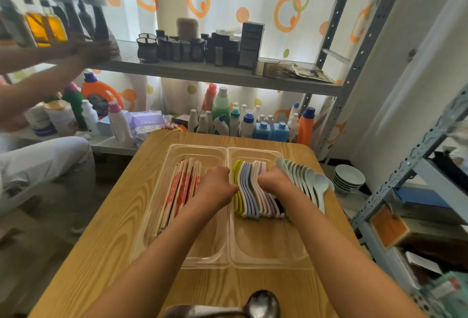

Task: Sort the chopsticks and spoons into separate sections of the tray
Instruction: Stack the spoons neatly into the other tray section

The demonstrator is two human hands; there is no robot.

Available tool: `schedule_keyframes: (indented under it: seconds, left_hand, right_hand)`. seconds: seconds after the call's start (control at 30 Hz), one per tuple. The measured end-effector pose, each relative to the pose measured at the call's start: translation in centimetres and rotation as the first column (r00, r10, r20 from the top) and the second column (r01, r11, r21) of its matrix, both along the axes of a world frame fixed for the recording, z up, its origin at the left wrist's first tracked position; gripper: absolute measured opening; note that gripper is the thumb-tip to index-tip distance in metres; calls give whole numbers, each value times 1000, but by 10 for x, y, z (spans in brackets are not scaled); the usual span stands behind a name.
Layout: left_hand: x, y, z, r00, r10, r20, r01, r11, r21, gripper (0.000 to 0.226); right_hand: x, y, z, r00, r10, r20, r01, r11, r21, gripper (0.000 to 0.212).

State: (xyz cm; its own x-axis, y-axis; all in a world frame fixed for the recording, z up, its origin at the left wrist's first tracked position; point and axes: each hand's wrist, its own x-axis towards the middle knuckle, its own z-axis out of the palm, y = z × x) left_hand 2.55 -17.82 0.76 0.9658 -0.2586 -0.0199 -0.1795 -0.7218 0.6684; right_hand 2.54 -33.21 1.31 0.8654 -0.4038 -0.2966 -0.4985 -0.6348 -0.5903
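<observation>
A clear two-section tray (202,259) lies on the wooden table (106,254). Wrapped chopsticks (181,188) with red print fill the left section. A row of pastel spoons (249,191) stands on edge in the right section, and pale blue spoons (307,183) fan out over the tray's right rim. My left hand (215,182) is curled over the divider, between the chopsticks and the yellow-green spoon; what it grips is hidden. My right hand (274,181) is curled on the middle of the spoon row, pressing into the spoons.
A metal ladle (258,305) lies at the table's near edge. Another person's arms (50,64) reach to the shelf at the left. Bottles crowd the shelves behind the table. Stacked bowls (348,178) sit on the floor at the right, beside a metal rack.
</observation>
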Motion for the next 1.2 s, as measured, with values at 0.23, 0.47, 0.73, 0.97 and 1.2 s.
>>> schedule_keyframes:
  seconds: [0.23, 0.47, 0.73, 0.97, 1.2]
  left_hand:
    - [-8, -21, 8, 887, -244, 392, 79, 916, 393, 46]
    - [-11, -39, 3, 829, -516, 216, 249, 685, 685, 42]
    - [-13, -43, -5, 812, -537, 231, 230, 658, 717, 30]
    - [-10, -37, 0, 825, -530, 198, 252, 656, 711, 37]
    - [-7, -29, -6, 843, -500, 195, 267, 706, 656, 30]
  right_hand:
    - [-2, -3, 0, 1000, 1, 6, -1, 998, 56, 28]
    - [2, -8, 9, 996, 85, -38, -88, 993, -75, 37]
    - [1, -9, 6, 997, -76, -24, 78, 993, 94, 37]
    - [-1, -13, 3, 996, -84, 11, 79, 975, 209, 37]
    - [0, -14, -3, 987, -159, 21, 134, 887, 442, 43]
